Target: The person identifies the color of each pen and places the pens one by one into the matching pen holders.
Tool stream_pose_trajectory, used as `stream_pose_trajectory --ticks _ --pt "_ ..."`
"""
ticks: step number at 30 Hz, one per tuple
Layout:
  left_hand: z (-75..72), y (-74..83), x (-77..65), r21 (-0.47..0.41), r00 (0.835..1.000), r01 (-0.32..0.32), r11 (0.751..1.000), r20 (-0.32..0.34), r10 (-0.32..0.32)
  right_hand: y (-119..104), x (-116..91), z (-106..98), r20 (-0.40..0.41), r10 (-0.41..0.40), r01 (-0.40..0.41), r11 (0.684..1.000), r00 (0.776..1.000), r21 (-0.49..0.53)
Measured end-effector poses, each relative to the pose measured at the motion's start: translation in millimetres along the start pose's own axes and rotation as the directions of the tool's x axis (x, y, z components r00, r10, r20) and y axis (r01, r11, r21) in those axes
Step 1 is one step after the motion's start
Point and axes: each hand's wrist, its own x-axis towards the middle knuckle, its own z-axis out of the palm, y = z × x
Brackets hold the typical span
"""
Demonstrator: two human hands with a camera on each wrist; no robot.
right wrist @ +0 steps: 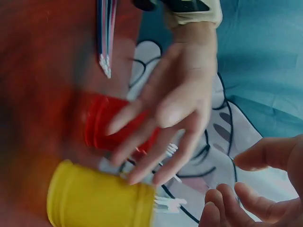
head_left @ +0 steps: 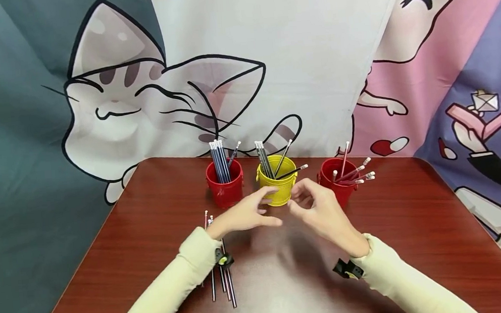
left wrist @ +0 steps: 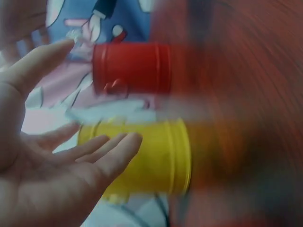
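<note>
My left hand (head_left: 246,214) hovers in front of the yellow bucket (head_left: 282,193), fingers extended and slightly bent, with nothing in them. Facing it from the right, my right hand (head_left: 322,212) has its thumb and fingers curved apart; the gap between them holds nothing in the right wrist view. Black and grey pencils (head_left: 263,159) with white ends stand in the yellow bucket. Dark blue pencils (head_left: 219,161) fill the left red bucket (head_left: 227,193). Dark red pencils (head_left: 350,173) lean in the right red bucket (head_left: 345,195), partly behind my right hand.
Several loose pencils (head_left: 230,287) lie on the brown table (head_left: 149,225), partly under my left forearm. A cartoon-printed cloth (head_left: 303,47) hangs behind the table's far edge, close to the buckets. Each wrist carries a small black device (head_left: 349,269).
</note>
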Motion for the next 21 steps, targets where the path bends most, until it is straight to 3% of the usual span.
stream_pose_trajectory --ticks 5,10,13,16,19,21 --pt "-39.5 5.6 -31.4 -0.049 0.992 0.013 0.999 -0.129 -0.019 6.2 -1.3 25.8 0.05 0.048 -0.051 0.996 0.998 0.07" --pt "-73.7 19.1 -56.6 -0.115 0.962 -0.039 0.993 -0.272 0.006 13.8 -1.4 57.0 0.114 0.056 -0.065 0.995 0.992 0.081" --pt "-87.1 16.9 -63.7 -0.082 0.914 -0.052 0.995 -0.404 0.015 17.1 0.4 75.6 0.164 0.056 -0.067 0.996 0.985 0.061" --pt "-94.8 -0.1 -62.6 -0.035 0.844 -0.008 0.999 -0.537 -0.012 18.8 0.9 92.6 0.25 0.063 -0.066 0.998 0.966 0.003" --pt "-98.4 -24.6 -56.1 -0.043 0.793 0.073 0.996 -0.604 -0.084 19.4 2.3 108.7 0.364 0.075 -0.062 0.997 0.928 -0.047" --pt "-100.1 -41.2 -49.8 -0.064 0.771 0.124 0.99 -0.622 -0.137 19.8 3.3 120.7 0.426 0.08 -0.054 0.996 0.901 -0.074"
